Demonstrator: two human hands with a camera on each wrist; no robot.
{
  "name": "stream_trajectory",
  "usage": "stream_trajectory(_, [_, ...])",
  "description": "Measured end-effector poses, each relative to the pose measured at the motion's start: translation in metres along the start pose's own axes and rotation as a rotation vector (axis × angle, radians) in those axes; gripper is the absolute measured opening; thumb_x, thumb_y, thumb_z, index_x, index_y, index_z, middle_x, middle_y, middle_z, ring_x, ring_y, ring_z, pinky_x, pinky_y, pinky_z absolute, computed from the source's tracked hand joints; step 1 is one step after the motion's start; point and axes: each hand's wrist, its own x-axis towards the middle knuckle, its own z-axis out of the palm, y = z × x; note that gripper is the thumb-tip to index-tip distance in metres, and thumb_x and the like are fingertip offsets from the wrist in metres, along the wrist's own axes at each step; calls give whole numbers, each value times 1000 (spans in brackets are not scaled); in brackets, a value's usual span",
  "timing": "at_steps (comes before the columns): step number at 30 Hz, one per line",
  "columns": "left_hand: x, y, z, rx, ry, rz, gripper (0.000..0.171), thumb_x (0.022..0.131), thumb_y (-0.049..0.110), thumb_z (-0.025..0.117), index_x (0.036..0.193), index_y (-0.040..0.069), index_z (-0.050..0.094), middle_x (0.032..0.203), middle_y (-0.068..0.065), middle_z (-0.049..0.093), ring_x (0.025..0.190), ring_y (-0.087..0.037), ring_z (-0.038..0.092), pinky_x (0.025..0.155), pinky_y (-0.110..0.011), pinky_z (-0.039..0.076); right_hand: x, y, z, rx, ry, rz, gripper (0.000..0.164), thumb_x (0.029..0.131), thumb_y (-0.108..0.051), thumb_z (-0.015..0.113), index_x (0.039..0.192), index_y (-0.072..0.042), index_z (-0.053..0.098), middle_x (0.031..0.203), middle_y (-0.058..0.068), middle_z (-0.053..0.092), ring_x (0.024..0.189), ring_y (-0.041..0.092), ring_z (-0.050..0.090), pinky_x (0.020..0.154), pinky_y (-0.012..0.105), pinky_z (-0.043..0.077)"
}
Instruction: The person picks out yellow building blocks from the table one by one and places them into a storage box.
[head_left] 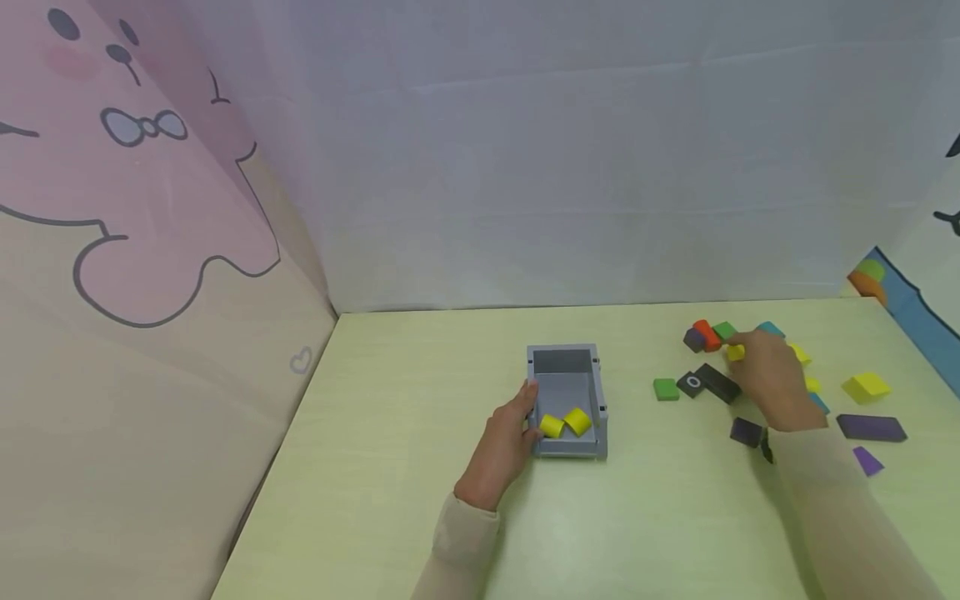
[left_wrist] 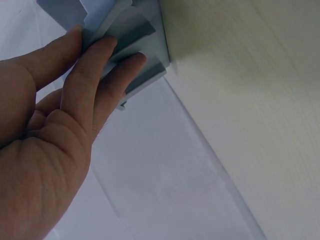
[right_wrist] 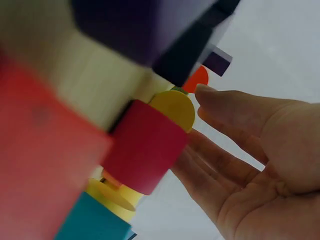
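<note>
My left hand [head_left: 501, 450] grips the left wall of a small grey box [head_left: 568, 448], thumb and fingertips at its edge. Two yellow cylinders [head_left: 577, 422] lie at the near end inside it. In the left wrist view, the fingers [left_wrist: 82, 80] reach over the box's ridged outer side. My right hand [head_left: 772, 375] reaches into the scattered blocks at the right. Its fingertips are right at a small yellow block [head_left: 735, 353]; I cannot tell whether they pinch it. In the right wrist view, thumb and fingers come close to a yellow cylinder [right_wrist: 177, 107] beside a red block [right_wrist: 145, 147].
Around the right hand lie a red block [head_left: 706, 335], a green square [head_left: 665, 389], a long black block [head_left: 717, 383], a long purple block [head_left: 872, 427] and a yellow block [head_left: 866, 387]. A pale cloth [head_left: 600, 183] hangs behind the table [head_left: 390, 433].
</note>
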Motion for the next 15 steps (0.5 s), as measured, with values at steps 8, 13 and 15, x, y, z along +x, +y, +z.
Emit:
stream_trajectory(8, [0, -1, 0, -1, 1, -1, 72, 81, 6, 67, 141, 10, 27, 145, -6, 27, 122, -18, 35, 97, -37, 40, 1, 3, 3, 18, -20, 52, 32, 78, 5, 59, 109, 11, 54, 105, 33, 51, 84, 41, 48, 69, 55, 48])
stream_trajectory(13, [-1, 0, 0, -12, -5, -5, 71, 81, 5, 66, 141, 9, 27, 145, -6, 27, 123, -18, 33, 98, -37, 39, 1, 5, 5, 34, 6, 35, 31, 76, 7, 57, 107, 11, 55, 104, 33, 51, 90, 44, 47, 72, 58, 47])
stream_trajectory(15, [-1, 0, 0, -15, -10, -12, 71, 81, 5, 66, 141, 10, 27, 145, -5, 26, 124, -18, 32, 98, -37, 38, 1, 6, 6, 38, 7, 28, 33, 75, 7, 57, 108, 12, 55, 103, 32, 51, 90, 44, 45, 72, 57, 46])
